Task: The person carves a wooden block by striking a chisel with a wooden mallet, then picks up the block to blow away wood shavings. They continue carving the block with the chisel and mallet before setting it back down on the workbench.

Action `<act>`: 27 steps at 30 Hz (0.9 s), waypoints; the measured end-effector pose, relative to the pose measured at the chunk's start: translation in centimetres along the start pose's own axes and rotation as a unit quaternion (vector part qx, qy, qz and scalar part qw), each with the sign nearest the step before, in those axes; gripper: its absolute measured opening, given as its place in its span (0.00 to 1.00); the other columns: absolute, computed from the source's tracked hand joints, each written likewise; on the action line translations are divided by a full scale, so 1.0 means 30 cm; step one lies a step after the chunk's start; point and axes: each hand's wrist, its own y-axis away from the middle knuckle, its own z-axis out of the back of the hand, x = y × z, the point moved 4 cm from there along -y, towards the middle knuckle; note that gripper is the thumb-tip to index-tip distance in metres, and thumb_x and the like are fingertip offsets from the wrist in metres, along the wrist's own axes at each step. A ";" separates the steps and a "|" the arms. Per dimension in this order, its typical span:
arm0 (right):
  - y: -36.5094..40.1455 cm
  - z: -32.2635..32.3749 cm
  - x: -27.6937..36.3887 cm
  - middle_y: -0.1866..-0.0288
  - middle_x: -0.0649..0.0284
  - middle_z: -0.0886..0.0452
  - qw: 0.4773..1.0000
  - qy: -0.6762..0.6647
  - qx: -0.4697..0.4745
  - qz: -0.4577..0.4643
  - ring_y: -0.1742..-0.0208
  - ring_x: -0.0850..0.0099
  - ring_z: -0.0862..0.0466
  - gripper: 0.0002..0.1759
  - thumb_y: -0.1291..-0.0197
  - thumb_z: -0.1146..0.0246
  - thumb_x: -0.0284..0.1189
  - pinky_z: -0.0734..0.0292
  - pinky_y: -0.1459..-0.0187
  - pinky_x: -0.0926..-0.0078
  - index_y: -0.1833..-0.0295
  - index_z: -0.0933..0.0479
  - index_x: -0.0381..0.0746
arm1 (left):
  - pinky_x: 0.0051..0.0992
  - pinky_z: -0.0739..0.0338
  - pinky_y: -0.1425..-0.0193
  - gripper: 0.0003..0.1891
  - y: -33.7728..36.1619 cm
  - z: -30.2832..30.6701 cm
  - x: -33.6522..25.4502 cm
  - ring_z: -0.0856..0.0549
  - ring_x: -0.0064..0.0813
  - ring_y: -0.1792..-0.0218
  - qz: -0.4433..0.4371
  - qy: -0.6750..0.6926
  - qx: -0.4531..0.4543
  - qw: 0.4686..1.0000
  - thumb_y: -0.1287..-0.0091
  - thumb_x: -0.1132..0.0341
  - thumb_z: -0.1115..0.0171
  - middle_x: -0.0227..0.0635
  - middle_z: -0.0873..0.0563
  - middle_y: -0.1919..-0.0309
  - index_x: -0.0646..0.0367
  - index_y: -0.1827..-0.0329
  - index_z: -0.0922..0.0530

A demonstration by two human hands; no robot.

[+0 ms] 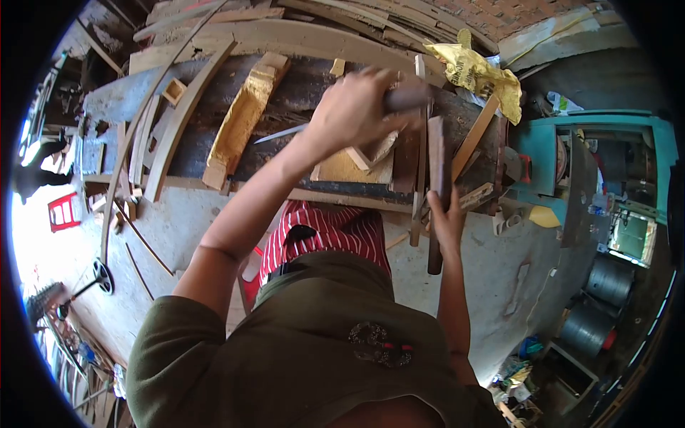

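Olive shirt [314, 342] nearest, striped cloth [328, 232] just past it. Next, right hand [446, 221], fingers wrapped tight round bar [435, 164]: long, dark, wooden, squared, running up beyond the fingertips onto bench [285, 93]. Farther, left hand [353, 110], clenched shut on tool [408, 96]: dark, motion-blurred, kind impossible to tell, jutting past the knuckles just above bar's far end. Likely trouble: could miss bar's end and glance down toward right fingers, lying in line with the stroke; could also jolt bar loose, with only one hand on it. Left of left fingers, yellow block [242, 118]; beyond them, yellow bag [478, 71].
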 end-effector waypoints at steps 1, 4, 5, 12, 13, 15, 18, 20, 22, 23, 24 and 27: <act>-0.073 -0.039 -0.163 0.51 0.55 0.18 0.990 0.028 -0.050 0.128 0.74 0.74 0.18 0.38 0.33 0.35 0.44 0.25 0.79 0.73 0.24 0.39 0.40 | 0.43 0.15 0.53 0.43 0.037 -0.040 0.028 0.10 0.47 0.57 0.029 -0.069 0.033 0.997 0.48 0.42 0.24 0.48 0.16 0.48 0.62 0.35 0.27; -0.116 -0.112 -0.287 0.51 0.51 0.18 0.987 0.024 -0.081 0.134 0.77 0.71 0.18 0.40 0.34 0.35 0.47 0.25 0.79 0.71 0.23 0.40 0.40 | 0.44 0.14 0.53 0.61 0.172 -0.199 0.140 0.11 0.50 0.54 0.042 -0.222 0.078 0.971 0.55 0.34 0.24 0.52 0.29 0.31 0.61 0.23 0.43; -0.102 -0.115 -0.273 0.50 0.50 0.18 0.999 0.004 -0.047 0.025 0.77 0.70 0.17 0.42 0.34 0.35 0.48 0.24 0.79 0.71 0.23 0.40 0.39 | 0.43 0.13 0.57 0.63 0.181 -0.201 0.123 0.11 0.50 0.54 0.091 -0.180 0.123 0.972 0.56 0.33 0.24 0.49 0.27 0.32 0.63 0.23 0.43; -0.082 -0.133 -0.216 0.46 0.50 0.18 0.998 -0.010 -0.035 -0.056 0.79 0.67 0.17 0.44 0.36 0.35 0.50 0.22 0.78 0.71 0.22 0.42 0.40 | 0.42 0.14 0.66 0.61 0.241 -0.226 0.092 0.11 0.46 0.59 0.088 -0.207 0.136 0.965 0.51 0.37 0.25 0.45 0.28 0.35 0.62 0.21 0.47; -0.085 -0.133 -0.226 0.46 0.50 0.18 0.997 -0.019 -0.039 -0.061 0.79 0.67 0.17 0.44 0.36 0.35 0.50 0.22 0.78 0.71 0.22 0.42 0.40 | 0.42 0.13 0.65 0.59 0.251 -0.230 0.102 0.11 0.47 0.61 0.058 -0.178 0.103 0.977 0.51 0.39 0.25 0.45 0.26 0.37 0.61 0.21 0.46; -0.096 -0.150 -0.242 0.44 0.51 0.18 0.997 -0.030 -0.007 -0.066 0.77 0.66 0.16 0.43 0.36 0.35 0.50 0.21 0.77 0.71 0.22 0.42 0.43 | 0.41 0.13 0.65 0.57 0.263 -0.253 0.140 0.11 0.47 0.61 0.057 -0.181 0.100 0.977 0.50 0.41 0.25 0.46 0.25 0.39 0.61 0.22 0.44; -0.095 -0.160 -0.247 0.43 0.50 0.18 0.998 -0.039 -0.029 -0.034 0.77 0.65 0.15 0.43 0.36 0.35 0.51 0.20 0.76 0.71 0.22 0.42 0.44 | 0.40 0.14 0.64 0.51 0.226 -0.236 0.190 0.11 0.47 0.61 0.058 -0.153 0.083 0.983 0.48 0.45 0.26 0.47 0.21 0.46 0.63 0.25 0.39; -0.087 -0.149 -0.245 0.45 0.50 0.17 0.998 -0.032 -0.025 -0.051 0.77 0.66 0.16 0.43 0.35 0.36 0.51 0.20 0.76 0.70 0.22 0.42 0.44 | 0.32 0.16 0.70 0.41 0.189 -0.210 0.266 0.12 0.36 0.69 0.100 0.134 0.030 0.985 0.43 0.49 0.30 0.43 0.15 0.64 0.66 0.31 0.30; -0.071 -0.141 -0.252 0.46 0.50 0.17 0.997 -0.028 -0.017 -0.073 0.78 0.66 0.16 0.42 0.35 0.36 0.51 0.20 0.75 0.69 0.22 0.42 0.44 | 0.23 0.24 0.79 0.31 0.196 -0.127 0.332 0.21 0.21 0.82 0.321 0.382 0.065 0.864 0.38 0.49 0.35 0.34 0.18 0.73 0.64 0.39 0.25; -0.067 -0.139 -0.257 0.48 0.51 0.16 0.997 -0.029 -0.009 -0.074 0.78 0.67 0.16 0.42 0.35 0.37 0.51 0.20 0.75 0.69 0.23 0.42 0.44 | 0.20 0.30 0.82 0.27 0.202 -0.101 0.348 0.26 0.17 0.85 0.376 0.523 0.098 0.758 0.36 0.48 0.37 0.32 0.20 0.74 0.62 0.44 0.24; -0.067 -0.140 -0.264 0.49 0.51 0.15 0.997 -0.030 0.001 -0.072 0.79 0.67 0.17 0.42 0.35 0.37 0.51 0.21 0.75 0.69 0.23 0.41 0.44 | 0.18 0.35 0.85 0.23 0.204 -0.086 0.343 0.32 0.13 0.89 0.418 0.646 0.124 0.627 0.34 0.47 0.38 0.29 0.22 0.76 0.59 0.50 0.22; -0.060 -0.142 -0.293 0.54 0.52 0.14 0.996 -0.033 0.003 -0.078 0.80 0.67 0.17 0.42 0.35 0.37 0.52 0.21 0.74 0.68 0.23 0.41 0.43 | 0.17 0.39 0.85 0.21 0.238 -0.078 0.379 0.34 0.12 0.89 0.450 0.662 0.149 0.580 0.34 0.43 0.38 0.26 0.24 0.78 0.54 0.59 0.23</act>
